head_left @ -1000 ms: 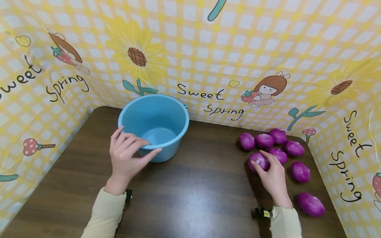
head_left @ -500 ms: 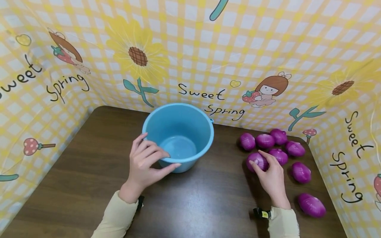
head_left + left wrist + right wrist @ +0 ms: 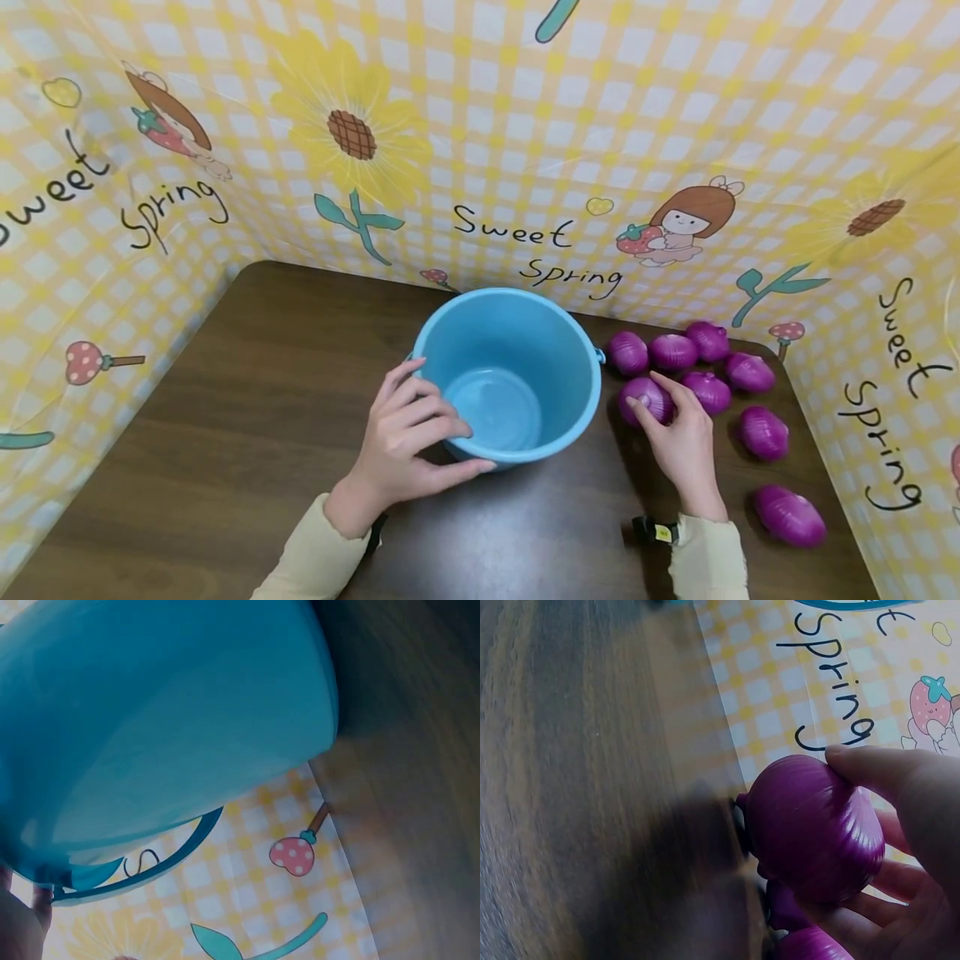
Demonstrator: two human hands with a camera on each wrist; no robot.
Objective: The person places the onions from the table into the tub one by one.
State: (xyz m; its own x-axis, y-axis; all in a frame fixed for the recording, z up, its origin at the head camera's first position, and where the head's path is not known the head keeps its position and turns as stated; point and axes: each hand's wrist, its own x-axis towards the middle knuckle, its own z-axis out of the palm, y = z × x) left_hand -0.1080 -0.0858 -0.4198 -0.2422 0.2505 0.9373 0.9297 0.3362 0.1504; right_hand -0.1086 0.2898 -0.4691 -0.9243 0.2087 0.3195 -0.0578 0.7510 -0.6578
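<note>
A light blue bucket (image 3: 517,375) stands near the middle of the table, and its inside is bare. My left hand (image 3: 408,442) grips its near-left rim, thumb outside and fingers over the edge. In the left wrist view the bucket's side (image 3: 165,727) fills much of the picture, with a curved blue handle (image 3: 172,859) below it. My right hand (image 3: 686,442) holds a purple onion (image 3: 647,402) between thumb and fingers, right of the bucket. That same onion (image 3: 814,829) shows close up in the right wrist view.
Several more purple onions lie at the right, one (image 3: 627,353) close to the bucket's handle lug and one (image 3: 789,517) nearer the front. Behind the brown table (image 3: 187,433) rises a yellow checked cloth (image 3: 487,167), which also covers both sides.
My left hand has moved the bucket to the right and a little nearer, close to the onions. The right hand with its onion has hardly shifted.
</note>
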